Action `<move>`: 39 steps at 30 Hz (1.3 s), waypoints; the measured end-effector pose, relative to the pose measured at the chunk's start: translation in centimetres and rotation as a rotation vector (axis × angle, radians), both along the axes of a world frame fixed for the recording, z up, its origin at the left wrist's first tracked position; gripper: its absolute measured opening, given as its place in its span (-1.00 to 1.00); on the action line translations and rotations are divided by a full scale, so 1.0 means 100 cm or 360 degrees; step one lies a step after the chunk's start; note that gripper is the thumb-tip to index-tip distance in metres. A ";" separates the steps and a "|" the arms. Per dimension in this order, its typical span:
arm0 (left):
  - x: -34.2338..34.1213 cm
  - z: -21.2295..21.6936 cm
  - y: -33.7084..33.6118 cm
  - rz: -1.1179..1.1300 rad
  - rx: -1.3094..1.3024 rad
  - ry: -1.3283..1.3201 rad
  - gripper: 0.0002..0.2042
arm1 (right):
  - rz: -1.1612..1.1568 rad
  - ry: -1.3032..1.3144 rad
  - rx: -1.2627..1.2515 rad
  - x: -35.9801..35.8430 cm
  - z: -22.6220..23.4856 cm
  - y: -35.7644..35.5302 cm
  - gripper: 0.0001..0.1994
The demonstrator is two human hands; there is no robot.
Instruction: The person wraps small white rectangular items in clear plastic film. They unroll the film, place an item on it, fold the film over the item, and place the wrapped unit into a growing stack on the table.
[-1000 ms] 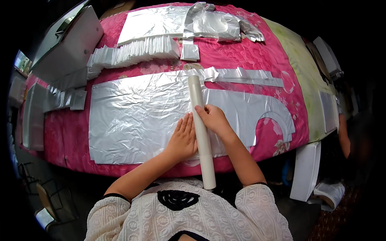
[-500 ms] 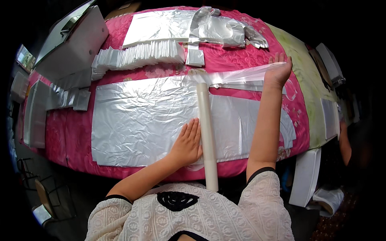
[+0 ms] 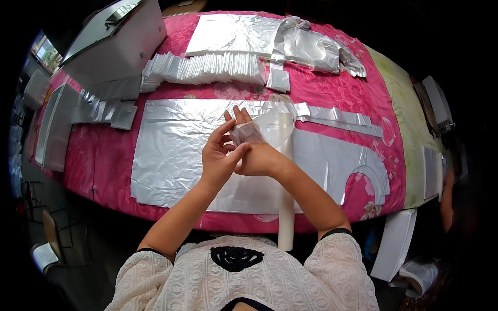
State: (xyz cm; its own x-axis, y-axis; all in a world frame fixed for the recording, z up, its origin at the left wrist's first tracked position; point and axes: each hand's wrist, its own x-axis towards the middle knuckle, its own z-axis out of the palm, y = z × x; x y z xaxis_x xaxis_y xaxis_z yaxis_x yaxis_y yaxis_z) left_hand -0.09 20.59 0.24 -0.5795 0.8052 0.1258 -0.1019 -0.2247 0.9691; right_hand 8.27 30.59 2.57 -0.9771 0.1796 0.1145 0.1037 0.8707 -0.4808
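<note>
In the middle of the table my two hands meet over a stack of thin silvery-white plastic bags (image 3: 171,150). Clear plastic film (image 3: 249,133) lies bunched across the palm of my right hand (image 3: 255,155), whose visible fingertips stretch out past it. My left hand (image 3: 218,154) has its thumb and fingers closed on the edge of that film. A loose strip of film loops from my hands toward a long cream tube (image 3: 286,192), which lies upright in view across the bags. Right of the tube, the top bag has cut-out handles.
Behind stand a row of folded white packets (image 3: 207,70) and another pile of bags (image 3: 233,33). A white box (image 3: 116,46) and a clear bin (image 3: 53,127) are at left. A pink patterned cloth (image 3: 332,85) covers the table. Another person's arm (image 3: 447,202) shows at far right.
My right hand has come from the far right to the middle, bringing the film with it. My left hand has lifted from the bags to the film. The view has shifted slightly.
</note>
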 end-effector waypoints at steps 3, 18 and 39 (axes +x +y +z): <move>-0.007 -0.002 -0.006 -0.0027 -0.0011 -0.0042 -0.39 | 0.0161 -0.0154 -0.0482 0.010 0.002 0.008 0.04; -0.047 -0.029 -0.043 0.0119 -0.0670 0.0972 -0.44 | -0.1380 0.2060 -0.3032 0.199 -0.018 0.202 -0.30; -0.079 -0.014 -0.162 0.0379 -0.0584 0.1216 -0.71 | 0.1151 0.0069 -0.1344 0.016 -0.006 -0.117 -0.52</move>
State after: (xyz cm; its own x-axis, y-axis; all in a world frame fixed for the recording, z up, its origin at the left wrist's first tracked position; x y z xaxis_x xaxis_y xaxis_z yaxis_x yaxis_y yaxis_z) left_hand -8.01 4.43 -1.13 -0.6004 0.7395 0.3046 0.6136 0.1816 0.7685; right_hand 9.85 18.92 2.01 -0.8811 -0.3945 0.2608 -0.3272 0.1104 -0.9385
